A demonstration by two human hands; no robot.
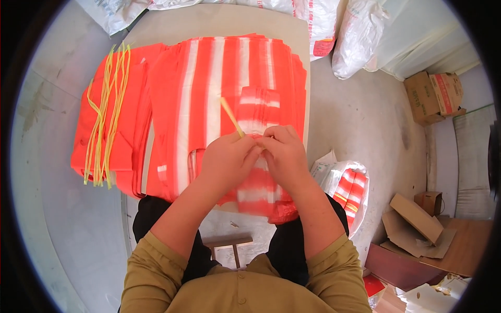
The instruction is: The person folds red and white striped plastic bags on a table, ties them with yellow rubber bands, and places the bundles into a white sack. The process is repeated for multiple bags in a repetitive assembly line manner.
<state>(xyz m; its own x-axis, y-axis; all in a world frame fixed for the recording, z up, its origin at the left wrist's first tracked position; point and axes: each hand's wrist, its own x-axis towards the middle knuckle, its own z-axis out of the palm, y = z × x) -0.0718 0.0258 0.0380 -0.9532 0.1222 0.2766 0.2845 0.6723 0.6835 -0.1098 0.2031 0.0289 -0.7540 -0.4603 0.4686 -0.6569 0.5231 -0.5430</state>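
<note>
My left hand (232, 156) is closed, and a yellow strip (229, 112) stands up out of its fingers. Right beside it, my right hand (284, 154) pinches at the same spot; its fingertips hide what they grip. Both hands meet over the gathered middle of a red-and-white striped bundle (259, 107), apparently thin plastic bags. The bundle's near end (255, 195) shows below my hands, close to my lap. Underneath spreads a large flat stack of matching striped sheets (203, 78).
Several loose yellow strips (107, 115) lie across a red pile (133, 94) on the left of the table (156, 23). An open white sack (360, 208) by my right leg holds tied striped bundles. Cardboard boxes (425, 96) and white sacks (357, 39) stand around.
</note>
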